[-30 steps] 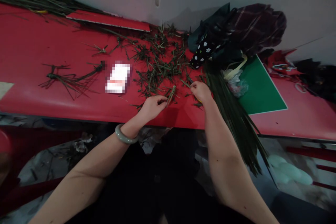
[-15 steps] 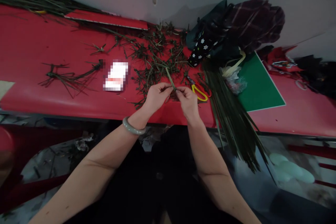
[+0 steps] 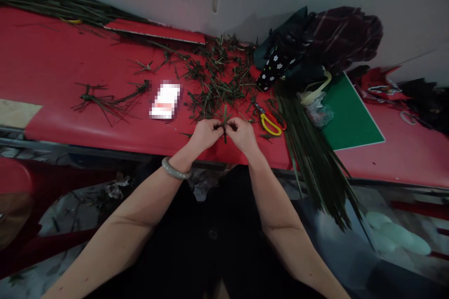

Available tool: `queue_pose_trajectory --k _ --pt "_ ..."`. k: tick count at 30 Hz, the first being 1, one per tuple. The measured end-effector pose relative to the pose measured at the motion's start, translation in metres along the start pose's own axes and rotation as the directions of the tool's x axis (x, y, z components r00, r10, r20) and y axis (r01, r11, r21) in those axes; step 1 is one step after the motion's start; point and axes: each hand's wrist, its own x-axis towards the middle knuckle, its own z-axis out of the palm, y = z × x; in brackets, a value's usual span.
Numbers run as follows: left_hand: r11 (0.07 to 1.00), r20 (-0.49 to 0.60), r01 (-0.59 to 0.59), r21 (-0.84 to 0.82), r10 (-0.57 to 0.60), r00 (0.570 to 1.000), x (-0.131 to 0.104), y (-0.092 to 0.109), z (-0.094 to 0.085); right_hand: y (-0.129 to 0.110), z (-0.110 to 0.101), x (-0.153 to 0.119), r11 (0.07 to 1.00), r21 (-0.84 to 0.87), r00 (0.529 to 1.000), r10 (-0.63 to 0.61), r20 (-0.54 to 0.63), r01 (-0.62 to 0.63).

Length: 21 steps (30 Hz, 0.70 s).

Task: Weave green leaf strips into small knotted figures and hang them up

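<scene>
My left hand [image 3: 207,133] and my right hand [image 3: 242,134] meet above the front of the red table, fingertips pinched close together. Between them a narrow green leaf strip [image 3: 225,113] stands nearly upright, its lower end sticking out below the fingers. Both hands are closed on it; the part inside the fingertips is hidden. Just beyond lies a heap of small knotted leaf pieces [image 3: 224,88]. Scissors with yellow and red handles [image 3: 271,124] rest to the right of my right hand. A long bundle of leaf strips [image 3: 308,149] hangs over the table edge farther right.
A phone with a blurred screen [image 3: 165,99] lies left of the heap, with a larger woven leaf piece [image 3: 87,97] beyond it. More long leaves [image 3: 52,2] line the wall. A folded umbrella [image 3: 347,32] and a green board [image 3: 354,121] are at the right.
The leaf strip has turned from slanting left to nearly upright, with its lower end now showing below my fingers. My hands have come slightly lower and left; the view has shifted a little.
</scene>
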Motion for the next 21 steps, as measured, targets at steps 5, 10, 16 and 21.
queue_pose_trajectory --k 5,10,16,21 --pt "0.997 -0.02 0.049 -0.063 -0.05 0.999 -0.0007 -0.0014 0.001 -0.0001 0.0024 -0.0013 1.0 0.016 1.0 -0.009 -0.011 0.009" --pt "0.989 0.028 0.042 -0.142 -0.039 0.999 -0.0009 -0.0064 -0.0006 0.0015 -0.0002 -0.0019 1.0 0.02 0.999 -0.015 0.03 0.014" --pt "0.988 0.021 0.022 -0.152 -0.019 1.0 -0.0023 -0.0053 -0.0076 -0.0011 -0.0054 -0.0053 0.999 -0.009 0.993 -0.044 0.11 0.045" --pt "0.974 0.05 0.049 -0.223 -0.039 0.998 -0.0029 -0.0048 -0.0085 0.0012 -0.0056 -0.0072 0.998 -0.009 0.993 -0.055 0.106 0.057"
